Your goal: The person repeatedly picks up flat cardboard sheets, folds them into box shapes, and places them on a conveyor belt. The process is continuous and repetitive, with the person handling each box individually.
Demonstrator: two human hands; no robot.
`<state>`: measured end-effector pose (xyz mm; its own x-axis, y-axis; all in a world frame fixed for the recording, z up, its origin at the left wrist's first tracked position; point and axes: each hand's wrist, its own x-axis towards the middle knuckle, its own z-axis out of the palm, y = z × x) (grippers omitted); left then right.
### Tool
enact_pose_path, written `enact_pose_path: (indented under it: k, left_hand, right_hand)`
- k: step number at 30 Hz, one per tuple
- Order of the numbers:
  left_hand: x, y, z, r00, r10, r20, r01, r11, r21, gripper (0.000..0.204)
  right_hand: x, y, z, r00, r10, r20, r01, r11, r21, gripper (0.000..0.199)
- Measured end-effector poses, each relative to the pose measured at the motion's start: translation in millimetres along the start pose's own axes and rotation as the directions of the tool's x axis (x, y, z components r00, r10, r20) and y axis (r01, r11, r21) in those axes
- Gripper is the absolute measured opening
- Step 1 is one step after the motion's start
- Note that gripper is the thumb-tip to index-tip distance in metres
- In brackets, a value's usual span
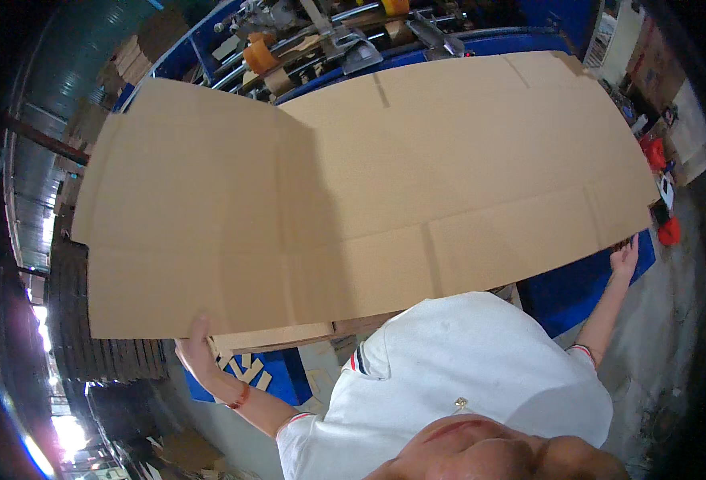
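While the left hand (197, 344) grips the lower edge at lower left and the right hand (625, 258) clasps the right edge, the big flat cardboard sheet (353, 192) spans mid-frame, blue machine (481, 40) beyond.

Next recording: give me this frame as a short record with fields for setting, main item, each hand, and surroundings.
setting: industrial workshop, seen from above the person's head
main item: large flat corrugated cardboard sheet, unfolded, with creases and slots, held over a blue machine
left hand: left hand under the sheet's near left edge, thumb over the edge
right hand: right hand at the sheet's near right edge, fingers spread; grip unclear
surroundings: rollers and an orange wheel behind the sheet; stacked cardboard at left; red items at right
clothing: white shirt
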<state>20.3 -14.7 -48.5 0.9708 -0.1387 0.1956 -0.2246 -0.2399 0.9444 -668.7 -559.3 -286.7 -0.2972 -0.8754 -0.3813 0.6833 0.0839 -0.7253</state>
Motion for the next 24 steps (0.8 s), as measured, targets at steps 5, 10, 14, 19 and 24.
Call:
enact_pose_path:
  k: [5,10,14,19,24]
  left_hand:
    - [38,-22,3,0.989,0.138,0.046,-0.141,0.989,0.053,0.034]
    - [36,-79,37,0.979,0.192,-0.07,-0.182,0.974,0.136,0.025]
    - [29,-83,72,0.983,0.182,0.031,-0.185,0.971,0.15,0.022]
    - [-13,-93,142,0.869,0.405,0.284,-0.457,0.878,0.145,0.038]
    - [-57,-82,190,0.435,0.494,0.753,-0.849,0.503,0.161,0.065]
  right_hand:
    - [-41,49,15,0.985,-0.173,0.016,0.173,0.981,-0.088,0.045]
    - [-200,63,150,0.853,-0.491,0.178,0.508,0.859,-0.067,0.043]
    - [-208,103,194,0.457,-0.571,0.681,0.881,0.19,-0.432,0.032]
    - [-204,124,255,0.077,-0.418,0.905,0.992,0.127,-0.026,0.035]
    - [-234,139,257,-0.207,-0.056,0.977,0.978,-0.037,0.205,0.046]
